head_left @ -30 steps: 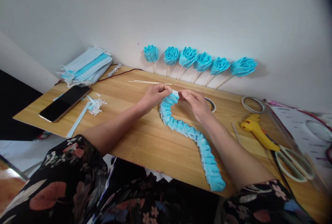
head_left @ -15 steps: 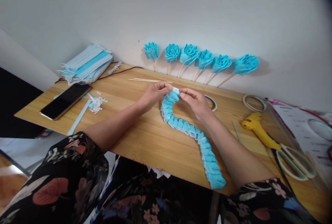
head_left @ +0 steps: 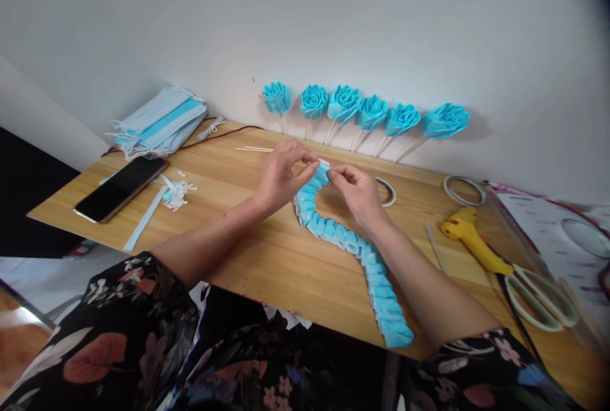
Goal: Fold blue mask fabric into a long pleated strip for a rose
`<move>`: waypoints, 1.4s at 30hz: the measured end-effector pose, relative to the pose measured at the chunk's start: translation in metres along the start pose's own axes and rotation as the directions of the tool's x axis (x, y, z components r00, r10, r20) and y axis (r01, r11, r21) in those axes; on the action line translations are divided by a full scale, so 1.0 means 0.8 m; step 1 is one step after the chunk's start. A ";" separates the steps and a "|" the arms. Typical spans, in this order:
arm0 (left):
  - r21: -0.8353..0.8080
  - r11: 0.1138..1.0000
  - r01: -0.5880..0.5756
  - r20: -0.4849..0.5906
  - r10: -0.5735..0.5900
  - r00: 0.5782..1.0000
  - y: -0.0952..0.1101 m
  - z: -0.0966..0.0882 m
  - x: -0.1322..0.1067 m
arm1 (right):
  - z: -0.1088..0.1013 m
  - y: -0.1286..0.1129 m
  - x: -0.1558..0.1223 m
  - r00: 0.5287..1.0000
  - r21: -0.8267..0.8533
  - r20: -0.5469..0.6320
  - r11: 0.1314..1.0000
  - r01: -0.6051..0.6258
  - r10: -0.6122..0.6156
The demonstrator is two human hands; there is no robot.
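Note:
A long pleated blue strip (head_left: pixel 352 241) winds in an S over the wooden table, its near end hanging at the front edge. The far end, with a pale tip, lies between my two hands. My left hand (head_left: pixel 286 177) is at that end from the left, thumb and fingertips pinching its edge. From the right, my right hand (head_left: pixel 356 192) pinches the other side of the same end, thumb and index finger together. Several blue flowers on sticks (head_left: pixel 344 105) lean against the wall behind. Two thin sticks (head_left: pixel 254 148) lie just beyond my left hand.
To the left are a stack of face masks (head_left: pixel 159 120), a phone (head_left: pixel 121 188), white scraps (head_left: pixel 178 194) and a cut strip (head_left: pixel 145 217). On the right lie tape rolls (head_left: pixel 464 190), a yellow glue gun (head_left: pixel 476 242), scissors (head_left: pixel 541 300) and a glue stick (head_left: pixel 436 247).
My left hand has turned and risen, its back now more toward me and its fingers arched over the strip's end. My right hand has shifted slightly and stays at the strip.

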State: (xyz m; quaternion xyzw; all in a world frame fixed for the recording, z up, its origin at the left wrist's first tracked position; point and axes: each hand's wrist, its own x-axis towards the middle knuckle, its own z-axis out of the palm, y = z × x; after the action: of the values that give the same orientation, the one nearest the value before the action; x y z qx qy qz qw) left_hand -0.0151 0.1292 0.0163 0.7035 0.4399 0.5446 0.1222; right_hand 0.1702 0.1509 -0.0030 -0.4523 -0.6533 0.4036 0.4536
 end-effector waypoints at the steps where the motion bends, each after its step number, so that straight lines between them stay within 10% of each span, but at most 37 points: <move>1: 0.038 0.999 -0.024 0.034 0.022 0.999 0.003 0.000 -0.001 | 0.001 -0.002 -0.002 1.000 -0.016 -0.005 1.000 0.014 -0.014; 17: 0.229 0.968 -0.102 0.144 0.070 0.987 0.001 0.003 -0.007 | 0.008 -0.018 -0.019 0.923 -0.386 -0.002 0.852 0.355 -0.385; 32: 0.188 0.979 -0.075 0.141 0.049 0.989 0.001 0.008 -0.008 | 0.010 -0.013 -0.019 0.923 -0.386 0.007 0.850 0.358 -0.385; 42: -0.225 0.968 0.107 -0.018 -0.114 0.993 -0.008 0.006 -0.003 | 0.007 -0.010 -0.016 0.932 -0.290 -0.013 0.894 0.342 -0.361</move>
State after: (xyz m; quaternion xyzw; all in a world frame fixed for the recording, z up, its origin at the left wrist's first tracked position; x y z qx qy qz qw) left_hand -0.0138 0.1325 0.0087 0.6511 0.4161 0.5939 0.2241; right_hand 0.1651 0.1358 0.0002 -0.4000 -0.7598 0.2020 0.4711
